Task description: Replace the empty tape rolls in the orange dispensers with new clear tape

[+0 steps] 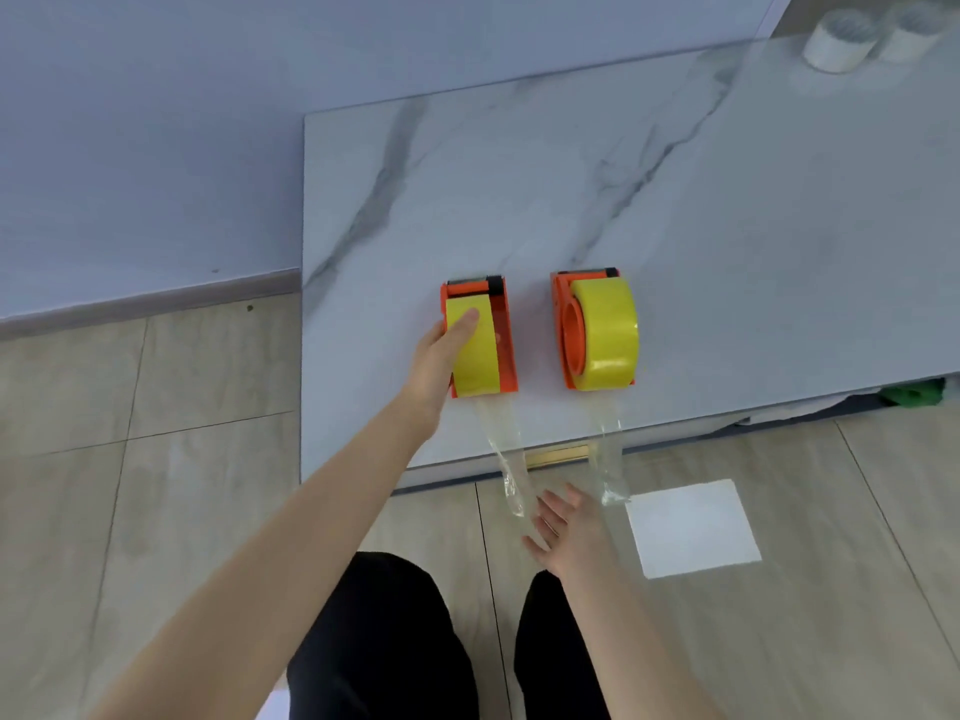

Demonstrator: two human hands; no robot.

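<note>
Two orange dispensers stand side by side near the front edge of the marble table [727,210]. The left dispenser [506,345] carries a yellowish tape roll [475,366]; my left hand [441,356] grips that roll from the left side, thumb lying on top. The right dispenser [569,335] holds another yellowish roll [608,335]. A clear tape strip [506,459] trails from the left dispenser over the table edge, and a second strip [610,459] hangs from the right one. My right hand [566,527] is below the table edge with fingers spread and straight, beside the end of the left strip.
Two pale tape rolls [839,39] sit at the table's far right corner. A white sheet [693,527] lies on the tiled floor to the right of my right hand. Something green [909,393] shows under the table edge. My dark-trousered legs are at the bottom.
</note>
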